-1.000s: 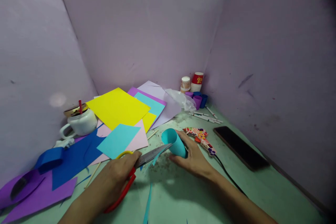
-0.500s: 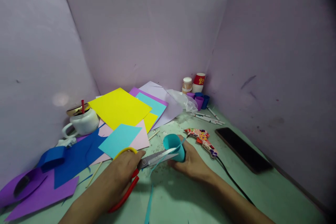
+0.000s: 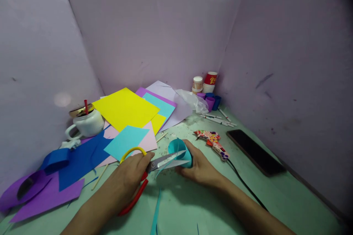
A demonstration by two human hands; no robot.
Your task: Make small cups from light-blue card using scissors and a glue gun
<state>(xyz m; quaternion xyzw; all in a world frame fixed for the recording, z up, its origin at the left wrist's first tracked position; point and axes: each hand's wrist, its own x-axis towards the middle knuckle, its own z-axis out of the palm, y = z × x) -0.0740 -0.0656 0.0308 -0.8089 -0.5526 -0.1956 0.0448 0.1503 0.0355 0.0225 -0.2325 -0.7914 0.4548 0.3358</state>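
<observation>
My left hand is closed round scissors with one yellow and one red handle. The blades are parted and point right, at the rim of a rolled turquoise paper tube. My right hand grips this tube from its right side. A thin turquoise strip hangs by the blades, and a longer strip lies below on the table.
Yellow, blue and purple sheets lie left and behind. A white mug stands at the left. On the right are a patterned glue gun with a cord, a phone, sticks and small cups.
The scissor blades have opened wider at the tube's rim. The tube and my right hand have shifted slightly left. The camera view has tilted down a little.
</observation>
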